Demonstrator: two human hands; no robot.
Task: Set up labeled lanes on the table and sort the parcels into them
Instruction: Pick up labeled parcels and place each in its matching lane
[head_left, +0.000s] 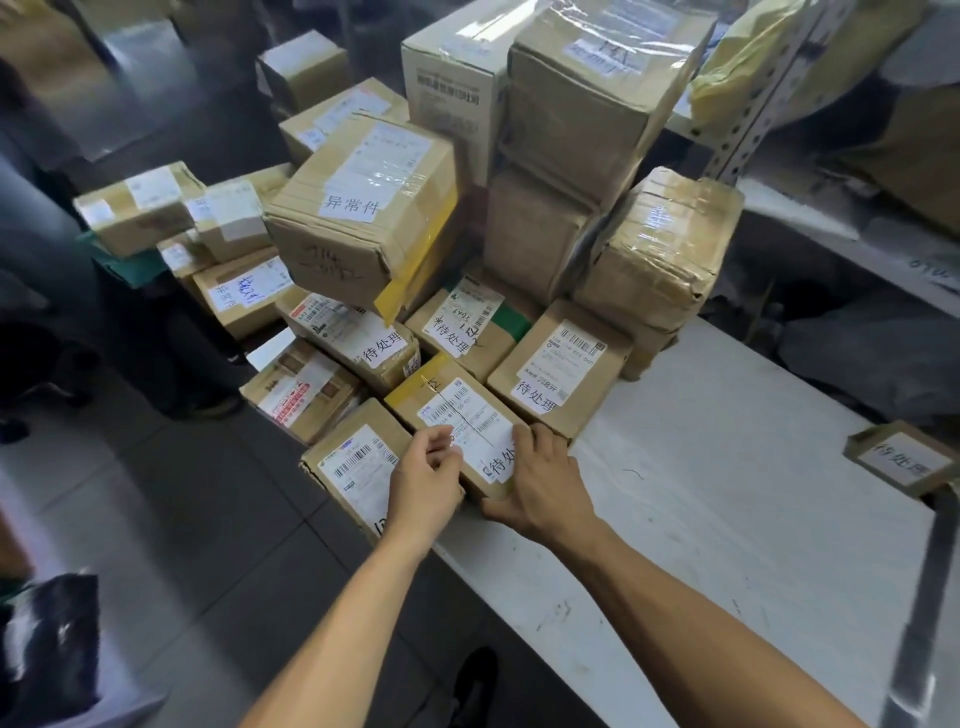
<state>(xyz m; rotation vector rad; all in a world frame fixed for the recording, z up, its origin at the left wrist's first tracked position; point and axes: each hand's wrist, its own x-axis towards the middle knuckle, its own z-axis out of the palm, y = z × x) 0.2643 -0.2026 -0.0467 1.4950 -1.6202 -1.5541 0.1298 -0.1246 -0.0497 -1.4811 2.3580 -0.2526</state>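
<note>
A small cardboard parcel (457, 410) with a white shipping label and a handwritten slip lies at the near left corner of the white table (727, 493). My right hand (540, 478) grips its near right corner, fingers over the slip. My left hand (426, 478) rests on its left edge, fingers curled against the label. Touching it are another labelled parcel (353, 457) on the left and one (561, 364) on the right. Further back, more slip-marked parcels (457, 327) lie flat, and a bigger box (363, 208) with a different slip sits tilted on top.
Tall stacked cartons (582, 104) fill the table's far end. One lone slip-marked parcel (898, 457) sits at the right edge. A metal shelf post (753, 114) and shelves with bags stand to the right. Grey tiled floor and a black bag (47, 644) lie to the left.
</note>
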